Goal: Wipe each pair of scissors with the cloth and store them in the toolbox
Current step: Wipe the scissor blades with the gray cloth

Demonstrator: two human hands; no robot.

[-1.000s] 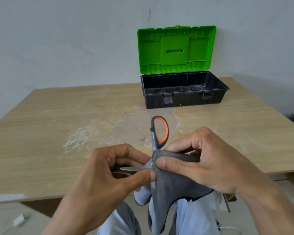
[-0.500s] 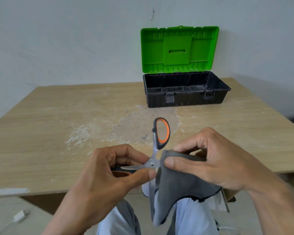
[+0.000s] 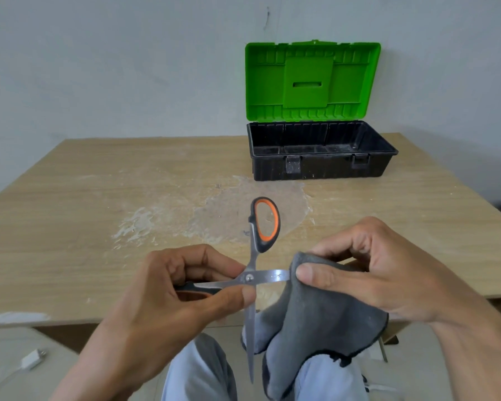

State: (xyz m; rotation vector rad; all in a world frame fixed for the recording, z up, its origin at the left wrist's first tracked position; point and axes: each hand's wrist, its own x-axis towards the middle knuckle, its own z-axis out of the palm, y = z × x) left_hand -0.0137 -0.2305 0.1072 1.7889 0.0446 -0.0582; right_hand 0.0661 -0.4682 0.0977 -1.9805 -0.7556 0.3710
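I hold a pair of scissors (image 3: 265,227) with black and orange handles, spread wide open, over the table's near edge. My left hand (image 3: 168,296) grips the lower handle near the pivot. One blade points right, the other hangs down. My right hand (image 3: 368,273) pinches a grey cloth (image 3: 315,322) around the right-pointing blade; the blade's tip is hidden in the cloth. The toolbox (image 3: 321,166), black with its green lid raised, stands at the back of the table.
The wooden table (image 3: 70,227) has a whitish scuffed patch in the middle. My knees show below its front edge. A white plug and cable (image 3: 31,358) lie on the floor at the lower left.
My right hand has slid the cloth rightward along the horizontal blade, away from the pivot, baring more steel. The left hand keeps its hold on the handle.
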